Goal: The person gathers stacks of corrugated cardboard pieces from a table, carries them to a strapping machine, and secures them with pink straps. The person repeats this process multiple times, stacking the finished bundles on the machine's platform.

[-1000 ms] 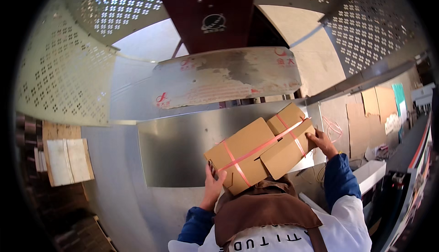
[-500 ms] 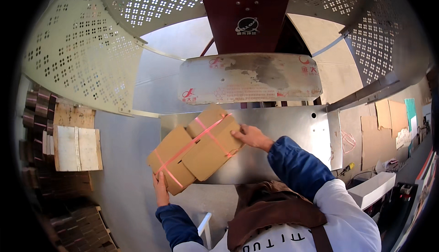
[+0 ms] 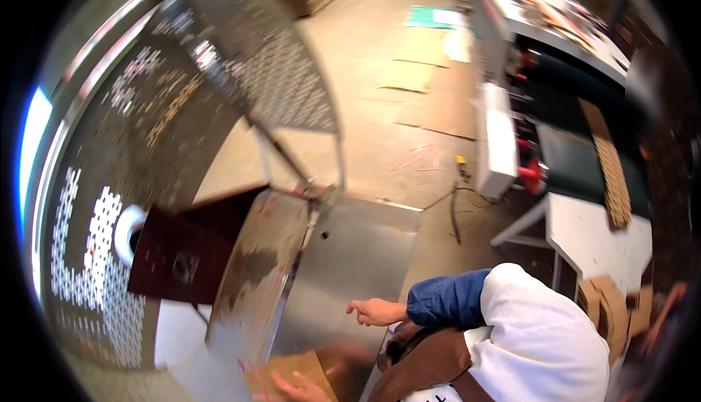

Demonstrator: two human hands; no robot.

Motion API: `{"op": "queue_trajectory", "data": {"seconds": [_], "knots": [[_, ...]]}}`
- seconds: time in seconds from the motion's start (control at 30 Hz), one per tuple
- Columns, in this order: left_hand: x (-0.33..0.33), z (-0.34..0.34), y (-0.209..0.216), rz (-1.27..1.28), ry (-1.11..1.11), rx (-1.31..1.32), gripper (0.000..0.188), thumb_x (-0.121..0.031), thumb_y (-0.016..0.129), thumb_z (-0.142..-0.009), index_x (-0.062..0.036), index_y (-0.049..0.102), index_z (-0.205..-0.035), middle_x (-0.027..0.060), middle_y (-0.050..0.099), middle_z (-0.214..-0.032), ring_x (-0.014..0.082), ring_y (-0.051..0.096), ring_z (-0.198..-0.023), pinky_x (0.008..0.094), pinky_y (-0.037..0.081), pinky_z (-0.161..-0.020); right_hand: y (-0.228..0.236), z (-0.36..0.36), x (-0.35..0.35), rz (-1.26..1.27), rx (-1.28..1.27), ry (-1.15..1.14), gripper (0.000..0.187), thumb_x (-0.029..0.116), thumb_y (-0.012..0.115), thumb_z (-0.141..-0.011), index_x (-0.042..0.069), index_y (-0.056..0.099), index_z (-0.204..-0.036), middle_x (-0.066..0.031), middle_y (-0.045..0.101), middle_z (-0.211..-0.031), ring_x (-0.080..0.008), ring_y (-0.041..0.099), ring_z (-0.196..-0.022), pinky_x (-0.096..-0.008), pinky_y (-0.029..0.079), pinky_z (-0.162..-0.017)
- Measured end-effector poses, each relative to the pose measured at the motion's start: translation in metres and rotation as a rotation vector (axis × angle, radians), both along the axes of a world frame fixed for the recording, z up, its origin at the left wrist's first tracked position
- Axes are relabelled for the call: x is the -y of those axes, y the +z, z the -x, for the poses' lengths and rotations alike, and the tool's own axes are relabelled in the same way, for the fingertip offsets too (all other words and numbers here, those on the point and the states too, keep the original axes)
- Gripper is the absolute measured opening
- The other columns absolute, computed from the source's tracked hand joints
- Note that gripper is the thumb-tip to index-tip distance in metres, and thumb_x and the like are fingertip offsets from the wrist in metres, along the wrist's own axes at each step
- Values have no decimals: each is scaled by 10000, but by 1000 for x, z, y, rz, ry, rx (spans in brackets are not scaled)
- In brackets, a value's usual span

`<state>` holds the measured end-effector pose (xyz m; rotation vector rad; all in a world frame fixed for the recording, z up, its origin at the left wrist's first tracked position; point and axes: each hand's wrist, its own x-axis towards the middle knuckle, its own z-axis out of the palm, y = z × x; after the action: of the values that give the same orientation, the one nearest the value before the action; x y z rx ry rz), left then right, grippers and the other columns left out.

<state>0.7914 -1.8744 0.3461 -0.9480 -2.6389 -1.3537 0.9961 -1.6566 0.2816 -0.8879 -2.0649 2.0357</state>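
brown cardboard makes up the pack [image 3: 298, 366] at the near edge of the scene, left of centre, partly cut off by the frame; it lies at or over the near end of the metal worktop [image 3: 358, 252], though contact cannot be told. the person's left hand [image 3: 298, 388] is laid against its near side with fingers spread; whether it bears any weight is not shown. the right hand [image 3: 376, 312] is empty, fingers loosely stretched over the worktop, well clear of the pack. a skin-toned blur between the two cannot be made out.

the pack should handle as stiff and fairly light, dry rather than slippery, with edges and corners that could crush. a spread hold on two opposite sides would probably suit it better than a pinch at one corner. its contents, if any, cannot be seen.

at the far right of the worktop, a long white box [image 3: 499, 143] stands beside a dark belt [image 3: 551, 157], its inside hidden. a row of brown pieces [image 3: 610, 172] lies along that belt. near right, brown cartons [image 3: 604, 305] are grouped by a white stand [image 3: 602, 238]; what they contain is not visible.
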Motion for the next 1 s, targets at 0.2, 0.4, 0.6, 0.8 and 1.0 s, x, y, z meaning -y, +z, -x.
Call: {"op": "queue_trajectory", "data": {"seconds": [0.2,0.4,0.6,0.8,1.0], "knots": [[-166,-164,-51,107,-994,468,445,-121,514,-1014,-14,407,-1433,143,456,-1438,237,449,-1321,366,366,-1077,8,-200,16,-255,-43,-783,264,113,481,-886,53,493,-1142,-168,625,-788,-361,617,-785,-459,451,-738],[-217,-304,-50,450,-1650,670,491,-166,550,-1007,33,384,-1424,202,477,-1407,279,486,-1284,377,385,-1077,6,-326,134,-203,78,-1471,297,236,570,-918,52,536,-1149,-144,669,-818,-299,657,-761,-412,486,-708],[-218,-452,-85,849,-2161,625,593,-162,598,-983,-26,316,-1486,197,383,-1504,324,425,-1361,403,377,-1099,-13,-384,324,-459,400,-2346,260,222,621,-922,45,596,-1112,-127,642,-958,-278,659,-864,-391,521,-768],[-164,-638,-91,937,-2496,536,719,-194,691,-926,-62,291,-1508,200,361,-1527,331,399,-1386,428,369,-1104,11,-458,546,-517,1514,-2807,319,138,596,-920,10,534,-1206,-195,510,-1274,-393,499,-1178,-439,417,-1009],[-56,-821,-92,918,-2753,314,1005,-288,839,-764,-35,238,-1529,203,293,-1556,328,274,-1453,441,249,-1181,-14,-508,652,158,998,-2989,456,302,509,-997,6,514,-1343,-230,650,-1179,-395,645,-1016,-436,498,-903]]}}
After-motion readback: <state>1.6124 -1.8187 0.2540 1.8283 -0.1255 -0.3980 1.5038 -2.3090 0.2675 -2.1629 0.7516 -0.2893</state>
